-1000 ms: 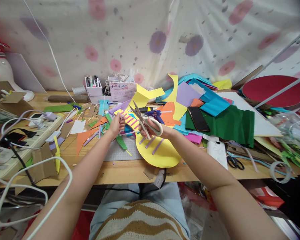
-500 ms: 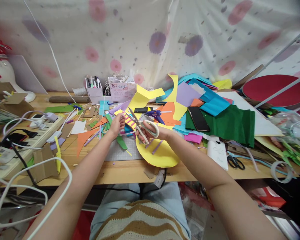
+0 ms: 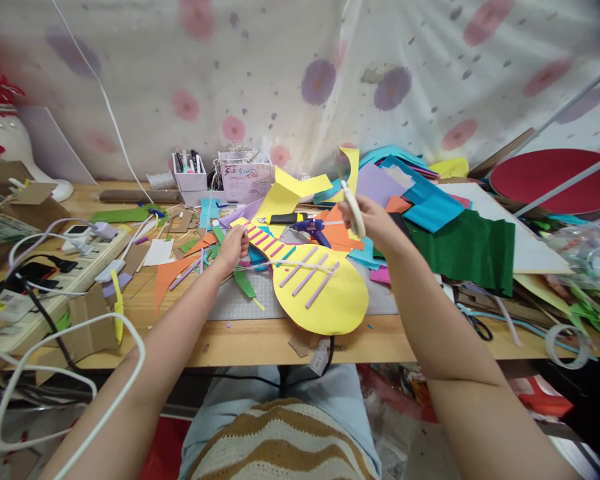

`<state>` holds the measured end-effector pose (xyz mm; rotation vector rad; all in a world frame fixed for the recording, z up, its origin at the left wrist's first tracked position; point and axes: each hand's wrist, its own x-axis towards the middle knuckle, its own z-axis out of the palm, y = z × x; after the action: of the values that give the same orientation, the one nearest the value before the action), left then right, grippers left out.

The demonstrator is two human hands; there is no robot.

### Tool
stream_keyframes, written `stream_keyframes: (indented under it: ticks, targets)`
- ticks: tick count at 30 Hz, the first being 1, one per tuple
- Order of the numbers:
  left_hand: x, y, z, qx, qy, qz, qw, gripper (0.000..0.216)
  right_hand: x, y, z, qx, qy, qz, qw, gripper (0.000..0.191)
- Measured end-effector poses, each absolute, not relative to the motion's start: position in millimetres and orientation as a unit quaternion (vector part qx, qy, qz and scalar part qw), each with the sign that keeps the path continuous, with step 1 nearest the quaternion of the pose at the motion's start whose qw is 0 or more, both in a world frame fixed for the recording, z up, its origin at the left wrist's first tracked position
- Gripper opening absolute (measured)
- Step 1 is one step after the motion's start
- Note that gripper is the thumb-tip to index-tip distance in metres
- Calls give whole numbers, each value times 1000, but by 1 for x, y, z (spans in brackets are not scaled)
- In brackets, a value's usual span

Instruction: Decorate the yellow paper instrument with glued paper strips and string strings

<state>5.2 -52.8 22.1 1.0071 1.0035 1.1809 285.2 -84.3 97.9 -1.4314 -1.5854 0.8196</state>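
My left hand (image 3: 234,250) is closed in a fist over the narrow end of a yellow guitar-shaped cutout (image 3: 343,303). White string (image 3: 280,265) trails from beneath that fist across the cutout to its round body; the fingers hide the grip. Short pink strips run along the neck, and several longer purple strips (image 3: 304,267) slant across the body. Up and to the right, my right hand (image 3: 367,217) holds scissors (image 3: 353,208) by their off-white handles, clear of the cutout. Their blades point up and away, smeared by motion.
Behind the cutout lies a blue glue gun (image 3: 313,230). Coloured sheets, among them dark green (image 3: 465,250), pile up on the right. A power strip (image 3: 55,293) with cables runs along the left, and a pen box (image 3: 189,177) stands at the back.
My right hand has moved up and right with the scissors, away from my left hand, uncovering the strips and string on the cutout. My left hand has stayed nearly still.
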Motion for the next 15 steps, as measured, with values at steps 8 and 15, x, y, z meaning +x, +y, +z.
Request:
stream_keyframes:
  ticks: [8,15]
  targets:
    - [14,-50,25,446,419,514,600,26,337,-78,71,-795,-599,83,50,41]
    - [11,-46,37,437,408,530,601,31,336,-74,23,-809,-586,42,7,49]
